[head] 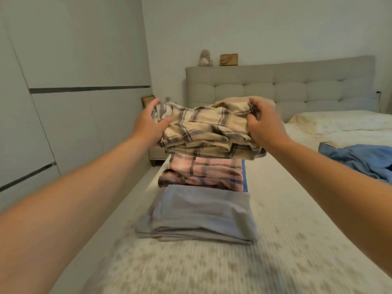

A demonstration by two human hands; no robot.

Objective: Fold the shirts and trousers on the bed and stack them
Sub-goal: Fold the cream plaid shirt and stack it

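While the folded beige plaid shirt hangs in the air between both hands, the step in hand looks like setting it on a stack. The left hand holds the shirt's left end, thumb on top and fingers curled round the far edge; the right hand pinches the right end, its fingers bunched into the cloth. The shirt sits above and slightly beyond a folded pink plaid garment, which lies near the bed's left edge with a sliver of blue cloth showing at its right side. Just nearer on the bed lies a folded grey garment, whether trousers or shirt I cannot tell.

To do this well, I judge the shirt should come down level, both ends together, so the loose layers along its near side do not slide apart. Its edges should line up with the pink plaid piece below. Let go only once its weight rests, then smooth the top flat.

An unfolded blue garment lies crumpled by the bed's right edge, so work remains.

No brand, label or writing can be read anywhere.
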